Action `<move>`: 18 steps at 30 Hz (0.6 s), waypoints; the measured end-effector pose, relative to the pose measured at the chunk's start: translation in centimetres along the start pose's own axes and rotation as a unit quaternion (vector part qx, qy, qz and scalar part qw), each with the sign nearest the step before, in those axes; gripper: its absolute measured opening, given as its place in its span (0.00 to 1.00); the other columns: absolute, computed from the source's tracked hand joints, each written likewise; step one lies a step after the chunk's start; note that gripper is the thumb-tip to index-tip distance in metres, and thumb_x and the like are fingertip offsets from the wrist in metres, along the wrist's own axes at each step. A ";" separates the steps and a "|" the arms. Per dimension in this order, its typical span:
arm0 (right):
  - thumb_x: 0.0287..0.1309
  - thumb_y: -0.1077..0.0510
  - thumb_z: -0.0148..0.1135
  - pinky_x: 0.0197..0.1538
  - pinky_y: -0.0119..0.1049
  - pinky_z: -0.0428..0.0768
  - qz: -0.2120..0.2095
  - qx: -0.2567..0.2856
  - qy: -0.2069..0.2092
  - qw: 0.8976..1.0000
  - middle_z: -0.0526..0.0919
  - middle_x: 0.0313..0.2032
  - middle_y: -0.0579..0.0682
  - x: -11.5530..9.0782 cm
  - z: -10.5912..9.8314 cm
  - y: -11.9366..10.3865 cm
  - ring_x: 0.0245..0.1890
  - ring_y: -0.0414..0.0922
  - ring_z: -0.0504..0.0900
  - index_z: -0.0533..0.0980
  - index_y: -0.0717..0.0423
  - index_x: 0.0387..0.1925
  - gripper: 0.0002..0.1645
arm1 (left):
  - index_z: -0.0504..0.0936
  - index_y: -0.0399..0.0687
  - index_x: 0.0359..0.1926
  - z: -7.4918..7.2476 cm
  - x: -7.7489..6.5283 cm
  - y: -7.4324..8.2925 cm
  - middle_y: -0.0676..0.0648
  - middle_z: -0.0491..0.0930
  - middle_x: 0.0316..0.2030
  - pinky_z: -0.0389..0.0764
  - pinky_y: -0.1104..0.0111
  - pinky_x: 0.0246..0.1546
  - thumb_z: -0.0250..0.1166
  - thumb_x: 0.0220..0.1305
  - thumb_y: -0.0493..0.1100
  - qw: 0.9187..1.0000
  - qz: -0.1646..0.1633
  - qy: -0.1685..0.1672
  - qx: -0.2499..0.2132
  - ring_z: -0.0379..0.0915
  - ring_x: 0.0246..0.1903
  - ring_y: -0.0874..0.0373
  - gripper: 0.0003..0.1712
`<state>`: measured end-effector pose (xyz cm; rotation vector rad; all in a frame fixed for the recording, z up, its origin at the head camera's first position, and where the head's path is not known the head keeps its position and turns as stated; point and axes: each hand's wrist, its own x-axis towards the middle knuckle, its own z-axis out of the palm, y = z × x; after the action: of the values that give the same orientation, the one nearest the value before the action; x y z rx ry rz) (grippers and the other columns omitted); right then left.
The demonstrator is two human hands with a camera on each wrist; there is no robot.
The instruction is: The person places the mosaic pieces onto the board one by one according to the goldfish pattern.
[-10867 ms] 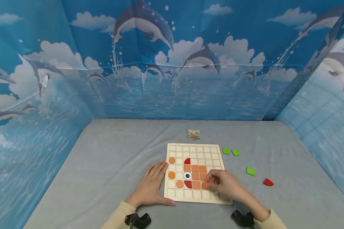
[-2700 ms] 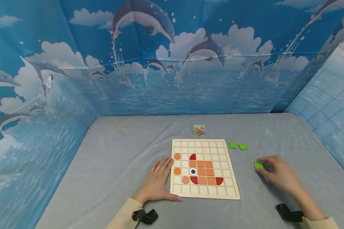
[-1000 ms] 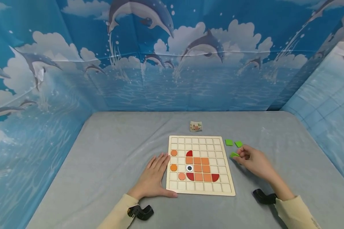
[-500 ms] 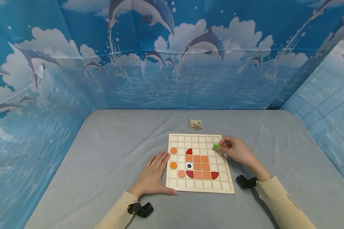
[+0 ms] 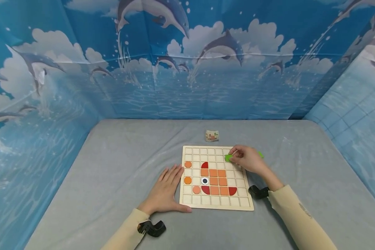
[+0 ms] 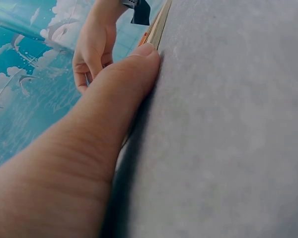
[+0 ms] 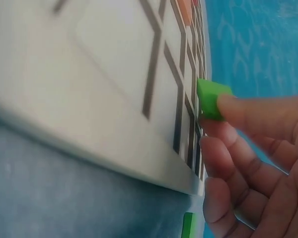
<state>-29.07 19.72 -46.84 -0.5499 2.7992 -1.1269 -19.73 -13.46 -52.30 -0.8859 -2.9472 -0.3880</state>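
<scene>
My left hand [image 5: 165, 191] lies flat, fingers straight, at the left edge of a wooden grid board [image 5: 217, 205], thumb along its front edge. Between thumb and fingers my right hand [image 5: 247, 159] pinches a green square tile [image 5: 227, 158] over the upper right cells. In the right wrist view that green tile [image 7: 212, 99] is tilted at the board's surface; whether it sits in a cell I cannot tell. Set in the grid are several orange squares [image 5: 214, 181], red quarter-round tiles [image 5: 232, 191], orange discs [image 5: 188, 180] and a white eye tile [image 5: 204, 181].
Another green tile [image 5: 261, 154] shows partly behind my right hand on the grey cloth [image 5: 137, 149]. A small patterned card [image 5: 211, 135] lies beyond the board. A dolphin-printed curtain [image 5: 187, 86] hangs around the table's back and sides.
Earlier my right hand was placing an orange square; a red quarter-round has since gone from the cloth onto the board. It then took the nearest green tile and carried it left over the grid.
</scene>
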 end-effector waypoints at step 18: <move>0.58 0.60 0.65 0.25 0.38 0.73 0.015 -0.049 0.000 0.999 0.79 0.28 0.47 0.6 0.0 -0.1 0.25 0.43 0.75 0.82 0.58 0.36 0.05 | 0.41 0.43 0.75 0.1 0.0 -0.1 0.47 0.42 0.74 0.34 0.58 0.68 0.49 0.36 0.89 1.000 -0.008 -0.008 -0.004 0.29 0.72 0.55 0.76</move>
<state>-29.60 19.38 -46.74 -0.5135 2.8653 -0.9873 -19.77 -13.51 -52.39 -0.8726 -2.9715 -0.3939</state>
